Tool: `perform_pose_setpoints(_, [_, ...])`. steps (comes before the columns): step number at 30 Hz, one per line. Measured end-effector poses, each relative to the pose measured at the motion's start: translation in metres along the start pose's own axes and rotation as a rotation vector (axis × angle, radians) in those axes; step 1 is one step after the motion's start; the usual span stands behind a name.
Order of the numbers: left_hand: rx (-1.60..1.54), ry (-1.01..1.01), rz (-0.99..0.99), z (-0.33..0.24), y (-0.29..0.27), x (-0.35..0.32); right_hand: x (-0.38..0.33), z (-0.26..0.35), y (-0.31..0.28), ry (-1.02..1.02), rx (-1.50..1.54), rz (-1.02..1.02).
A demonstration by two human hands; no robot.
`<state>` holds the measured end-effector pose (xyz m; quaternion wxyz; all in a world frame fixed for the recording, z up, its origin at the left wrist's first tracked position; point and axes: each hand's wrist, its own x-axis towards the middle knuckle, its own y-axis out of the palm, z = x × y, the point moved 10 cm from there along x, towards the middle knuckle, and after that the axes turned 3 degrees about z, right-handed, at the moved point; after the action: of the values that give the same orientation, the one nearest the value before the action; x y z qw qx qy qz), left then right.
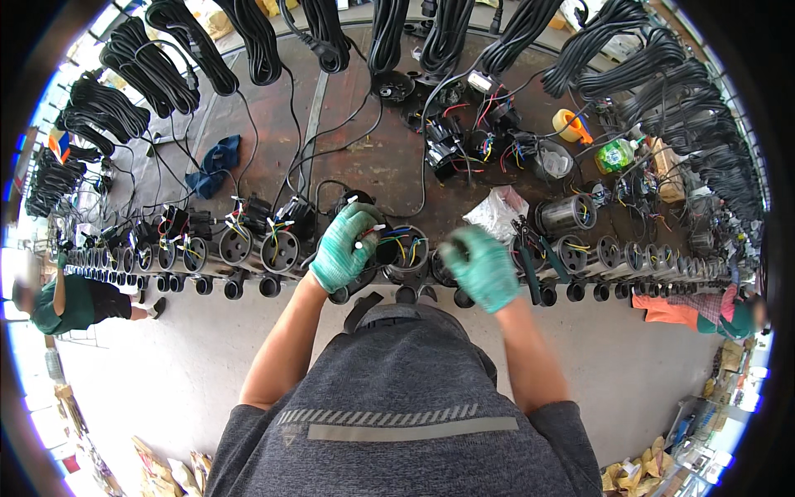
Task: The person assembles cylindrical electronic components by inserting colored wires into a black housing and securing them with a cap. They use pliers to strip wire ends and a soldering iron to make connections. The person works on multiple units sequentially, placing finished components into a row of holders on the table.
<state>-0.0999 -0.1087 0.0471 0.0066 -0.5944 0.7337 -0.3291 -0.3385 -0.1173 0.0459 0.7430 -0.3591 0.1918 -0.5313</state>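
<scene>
Both my hands wear green gloves. My left hand (346,247) grips the left side of a round black pump housing (403,253) with coloured wires sticking out of its open top, at the near edge of the workbench (364,157). My right hand (483,267) is blurred, fingers curled, just right of that housing, and I cannot see anything held in it. Similar black housings with wires (280,247) line the bench edge to the left, and more of these units (614,253) continue to the right.
Several coils of black cable (170,70) hang across the back of the bench. A blue cloth (217,164), a clear plastic bag (498,211), a metal cylinder (566,217), a green bottle (614,155) and pliers (530,261) lie on it. Other people (70,300) sit at both sides.
</scene>
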Motion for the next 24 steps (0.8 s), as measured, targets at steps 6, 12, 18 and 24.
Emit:
perform_pose_setpoints(6, [0.018, 0.015, -0.023, 0.001, 0.0, -0.004, 0.026, 0.028, 0.07, 0.244, -0.059, 0.356])
perform_pose_setpoints(12, [0.112, 0.066, -0.037, -0.016, -0.022, 0.01, 0.032, 0.016, 0.062, 0.023, 0.318, 0.149])
perform_pose_setpoints(18, [0.476, 0.195, -0.112, -0.055, -0.063, 0.086, 0.058, 0.012, 0.013, 0.068, 0.692, -0.118])
perform_pose_setpoints(24, [0.407, 0.084, -0.329, -0.031, -0.065, 0.071, 0.05, -0.021, 0.051, 0.198, 0.81, -0.228])
